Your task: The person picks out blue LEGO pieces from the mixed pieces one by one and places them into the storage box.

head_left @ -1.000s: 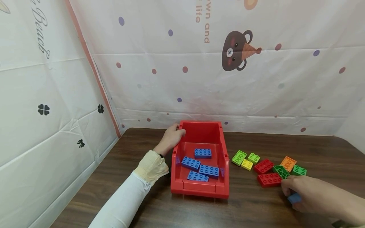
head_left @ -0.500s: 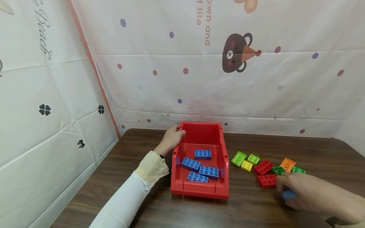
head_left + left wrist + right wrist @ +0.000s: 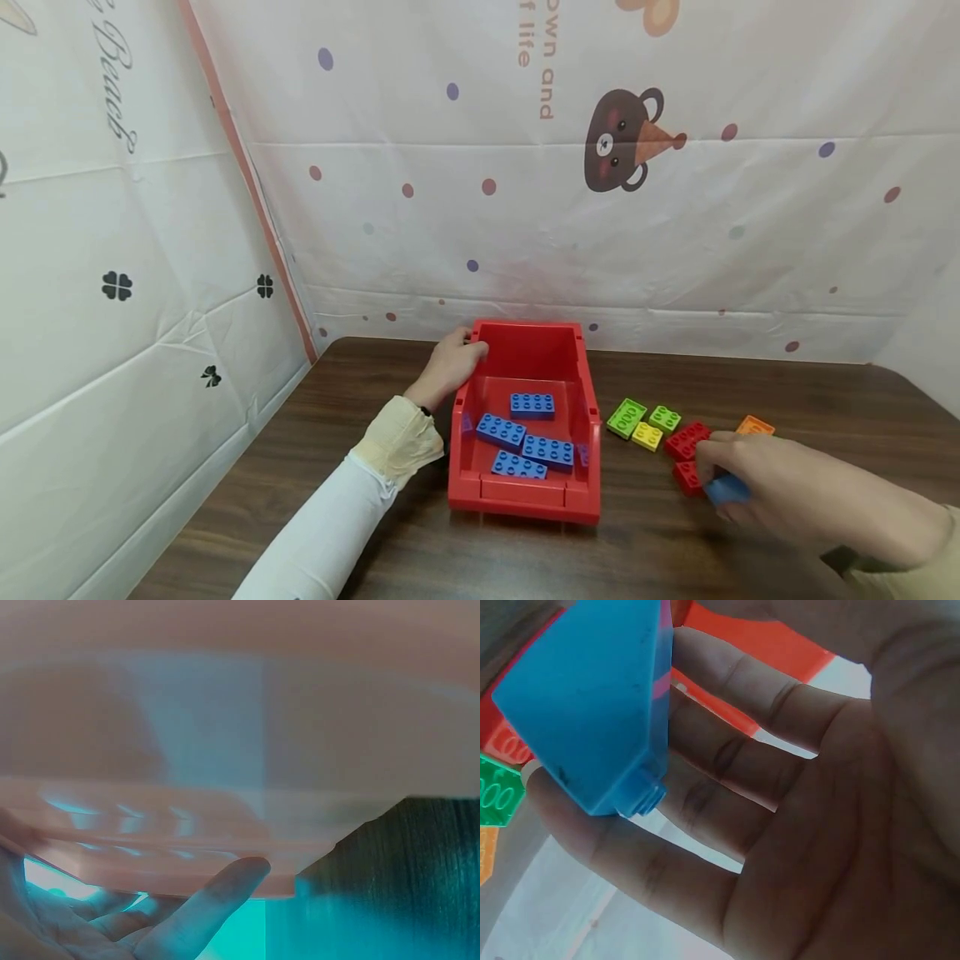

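Note:
A red storage bin (image 3: 525, 505) stands mid-table with several blue building bricks (image 3: 532, 406) lying studs-up on its floor. My left hand (image 3: 448, 363) grips the bin's left wall near the back, thumb over the rim and fingers outside. In the left wrist view the thumb (image 3: 217, 904) lies against the bin's wall. My right hand (image 3: 780, 483) holds another blue brick (image 3: 727, 490), to the right of the bin and in front of the loose bricks. Up close in the right wrist view, this blue brick (image 3: 592, 697) has the fingers behind it and one stud showing.
Loose red bricks (image 3: 687, 440), a yellow brick (image 3: 647, 436), lime bricks (image 3: 626, 418) and an orange brick (image 3: 755, 425) lie right of the bin. A green brick (image 3: 499, 791) is hidden behind the right hand in the head view. Printed white sheeting (image 3: 420, 233) walls the table's back and left.
My right hand has moved left with the blue brick, coming over the red and green bricks in the head view. The left hand and the bin stay put.

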Motion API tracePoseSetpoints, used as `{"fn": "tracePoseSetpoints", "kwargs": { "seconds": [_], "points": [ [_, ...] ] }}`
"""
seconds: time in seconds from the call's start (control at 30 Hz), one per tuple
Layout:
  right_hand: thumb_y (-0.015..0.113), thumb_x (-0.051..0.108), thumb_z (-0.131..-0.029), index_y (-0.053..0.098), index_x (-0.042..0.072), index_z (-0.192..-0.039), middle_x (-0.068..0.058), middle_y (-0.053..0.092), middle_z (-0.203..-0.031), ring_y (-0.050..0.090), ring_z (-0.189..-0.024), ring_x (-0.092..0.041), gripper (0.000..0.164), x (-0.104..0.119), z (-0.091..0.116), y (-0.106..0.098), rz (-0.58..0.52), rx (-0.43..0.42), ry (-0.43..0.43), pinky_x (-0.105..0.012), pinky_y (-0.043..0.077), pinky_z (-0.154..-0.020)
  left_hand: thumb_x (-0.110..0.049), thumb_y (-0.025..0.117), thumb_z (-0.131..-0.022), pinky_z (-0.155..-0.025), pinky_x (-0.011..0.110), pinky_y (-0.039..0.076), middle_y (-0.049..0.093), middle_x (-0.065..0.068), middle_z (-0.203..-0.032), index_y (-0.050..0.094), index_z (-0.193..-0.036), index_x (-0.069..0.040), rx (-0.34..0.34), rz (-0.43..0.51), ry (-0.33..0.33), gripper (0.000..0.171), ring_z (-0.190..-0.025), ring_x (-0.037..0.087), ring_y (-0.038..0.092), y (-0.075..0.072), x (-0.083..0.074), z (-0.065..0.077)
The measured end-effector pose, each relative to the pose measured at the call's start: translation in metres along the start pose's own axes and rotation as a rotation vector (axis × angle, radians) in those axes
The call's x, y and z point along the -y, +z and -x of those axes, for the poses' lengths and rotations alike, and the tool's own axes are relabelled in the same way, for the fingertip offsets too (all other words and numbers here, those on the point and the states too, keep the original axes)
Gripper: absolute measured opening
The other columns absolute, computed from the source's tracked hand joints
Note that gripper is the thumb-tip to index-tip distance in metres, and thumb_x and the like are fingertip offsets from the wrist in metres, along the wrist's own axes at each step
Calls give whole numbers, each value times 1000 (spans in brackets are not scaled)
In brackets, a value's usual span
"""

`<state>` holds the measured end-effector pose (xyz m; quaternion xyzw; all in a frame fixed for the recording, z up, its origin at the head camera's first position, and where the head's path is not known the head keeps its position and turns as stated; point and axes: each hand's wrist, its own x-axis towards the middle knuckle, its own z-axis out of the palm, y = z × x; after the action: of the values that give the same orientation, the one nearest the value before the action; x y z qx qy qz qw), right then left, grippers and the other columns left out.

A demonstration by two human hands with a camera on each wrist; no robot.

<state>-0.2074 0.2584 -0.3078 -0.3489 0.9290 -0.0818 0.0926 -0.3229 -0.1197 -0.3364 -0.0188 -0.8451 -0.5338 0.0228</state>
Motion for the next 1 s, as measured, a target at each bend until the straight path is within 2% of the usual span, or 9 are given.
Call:
{"fn": "tracePoseSetpoints", "kwargs": {
  "seconds": [0.3,0.47,0.73,0.9,1.0],
  "points": [
    [75,20,-79,49,27,-89,12,43,-81,36,-61,2,29,10,-6,-8,28,-81,-69,-19,34,-49,-19,49,-89,-66,39,61,62,14,-105,52,-116,-6,-3,11,7,30,-88,34,66,0,1,1],
    [78,25,-76,53,27,-92,13,47,-85,44,-67,-3,30,14,-13,-15,64,-74,-46,-22,40,-54,-19,50,-90,-64,38,61,62,14,-105,51,-117,-5,5,11,8,31,-87,34,67,0,0,1],
    [78,21,-75,55,28,-91,15,50,-86,47,-67,-1,29,24,-20,-24,86,-156,-88,-23,46,-56,-20,50,-89,-64,38,61,62,15,-104,52,-116,-5,-7,0,4,31,-87,34,67,0,0,0],
    [80,23,-74,57,27,-92,15,53,-89,50,-71,-2,30,32,-26,-31,103,-172,-92,-26,53,-60,-20,50,-89,-64,39,61,62,15,-103,52,-116,-6,-13,-1,4,30,-87,35,67,1,1,0],
    [81,24,-73,59,25,-94,13,56,-91,52,-74,-5,31,37,-30,-36,94,-162,-60,-29,56,-63,-19,49,-88,-65,38,61,63,14,-102,53,-115,-5,-18,-4,8,30,-87,35,66,1,1,-1]
  ]
}}
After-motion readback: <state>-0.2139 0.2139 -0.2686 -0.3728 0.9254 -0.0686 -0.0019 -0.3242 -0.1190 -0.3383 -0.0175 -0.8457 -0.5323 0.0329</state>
